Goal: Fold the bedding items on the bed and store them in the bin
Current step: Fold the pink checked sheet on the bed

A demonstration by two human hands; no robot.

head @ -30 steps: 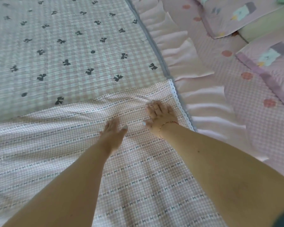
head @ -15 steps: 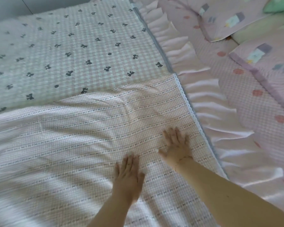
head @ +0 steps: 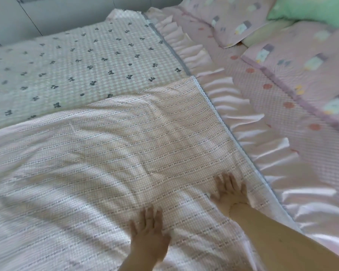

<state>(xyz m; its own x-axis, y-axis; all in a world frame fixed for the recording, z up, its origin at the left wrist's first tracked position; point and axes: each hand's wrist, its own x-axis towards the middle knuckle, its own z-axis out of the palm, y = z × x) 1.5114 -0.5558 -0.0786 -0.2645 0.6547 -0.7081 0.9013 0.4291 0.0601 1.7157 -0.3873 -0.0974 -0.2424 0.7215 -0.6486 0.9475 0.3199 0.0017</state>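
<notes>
Currently I see the pink checked blanket (head: 125, 137) spread out, lightly creased. Left hand (head: 148, 239) and right hand (head: 230, 194) press flat on it, fingers straight, gripping nothing.

arms: both showing bare right up to the frame edge, no sleeves | right hand (head: 230, 192): wearing a thin string-like bracelet round the wrist, pretty blurry tbh | left hand (head: 148, 239): possibly wearing a ring, can't really tell

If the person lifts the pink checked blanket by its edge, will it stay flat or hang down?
The pink checked blanket probably hangs limp: it already wrinkles under the flat left hand and right hand. It looks thin, so likely light.
</notes>
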